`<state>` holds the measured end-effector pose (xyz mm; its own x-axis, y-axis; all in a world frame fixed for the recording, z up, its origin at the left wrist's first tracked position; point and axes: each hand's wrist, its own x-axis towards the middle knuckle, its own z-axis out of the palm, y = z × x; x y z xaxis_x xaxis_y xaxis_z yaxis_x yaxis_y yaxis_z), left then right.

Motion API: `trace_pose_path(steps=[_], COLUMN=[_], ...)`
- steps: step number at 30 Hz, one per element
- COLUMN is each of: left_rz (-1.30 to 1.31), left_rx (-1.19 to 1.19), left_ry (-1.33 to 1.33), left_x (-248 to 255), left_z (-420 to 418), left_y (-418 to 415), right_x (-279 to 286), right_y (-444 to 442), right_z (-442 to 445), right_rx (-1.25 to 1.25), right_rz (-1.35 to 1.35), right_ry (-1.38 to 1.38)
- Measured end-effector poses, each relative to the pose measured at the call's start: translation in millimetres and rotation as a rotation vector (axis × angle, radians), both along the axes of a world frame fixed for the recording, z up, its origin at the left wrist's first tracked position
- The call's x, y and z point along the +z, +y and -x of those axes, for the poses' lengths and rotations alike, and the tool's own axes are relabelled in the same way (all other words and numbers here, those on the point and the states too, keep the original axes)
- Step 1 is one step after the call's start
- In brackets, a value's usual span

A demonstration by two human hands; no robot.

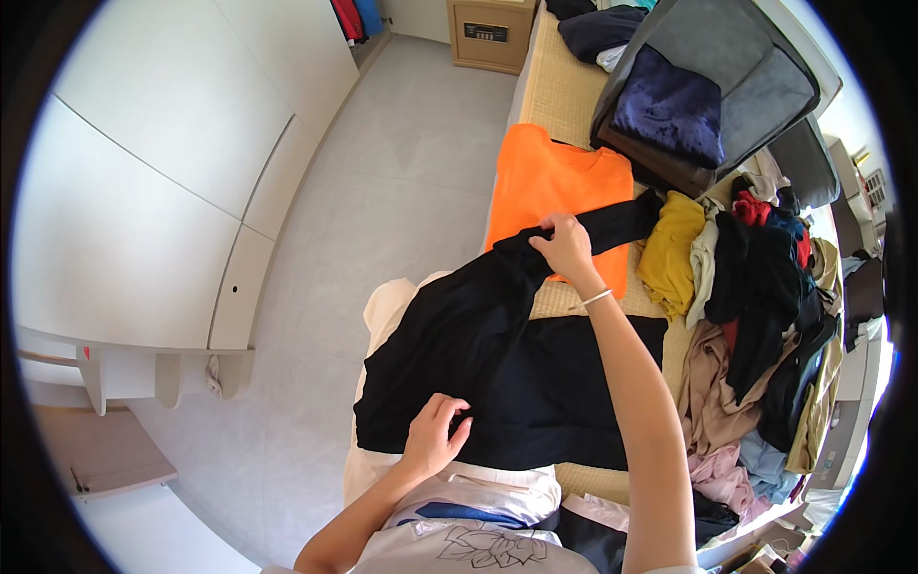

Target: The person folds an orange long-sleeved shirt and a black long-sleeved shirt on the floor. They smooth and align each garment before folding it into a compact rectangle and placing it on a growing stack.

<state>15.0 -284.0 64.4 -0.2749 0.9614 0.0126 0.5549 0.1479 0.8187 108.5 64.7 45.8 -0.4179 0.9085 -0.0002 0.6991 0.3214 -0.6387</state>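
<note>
A black long-sleeved garment [502, 387] lies spread over my lap and the woven mat [556, 93]. One sleeve is stretched away from me, across the lower part of an orange garment [552, 179]. My right hand [570, 247] pinches the black cloth at that sleeve, between thumb and fingers. Nearer my body, my left hand [434, 438] rests at the edge of the black garment; its fingers are curled, with a gap between thumb and forefinger, and no cloth shows in its grasp.
Right of the mat is a heap of mixed clothes [767, 287], with a yellow garment [672, 251] at its near side. A grey fabric storage box [771, 86] at the far right holds a dark blue folded cloth [667, 107]. A safe [488, 36] and white cabinets [158, 179] border the floor.
</note>
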Motion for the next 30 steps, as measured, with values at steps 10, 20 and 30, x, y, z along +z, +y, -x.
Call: trace_pose_path(steps=[10, 20, 30], left_rz=[0.011, -0.041, 0.364], left_rx=[0.003, -0.087, 0.199], left_ry=[0.021, 0.122, -1.66], left_x=[4, 10, 17], left_z=[0, -1, 25], left_y=[2, 3, 33], right_x=[128, 196, 281], right_y=[71, 35, -118], right_z=[9, -30, -81], right_rx=[0.05, 0.232, 0.691], right_rz=[-0.359, -0.489, -0.189], right_ry=[0.17, 0.135, 0.523])
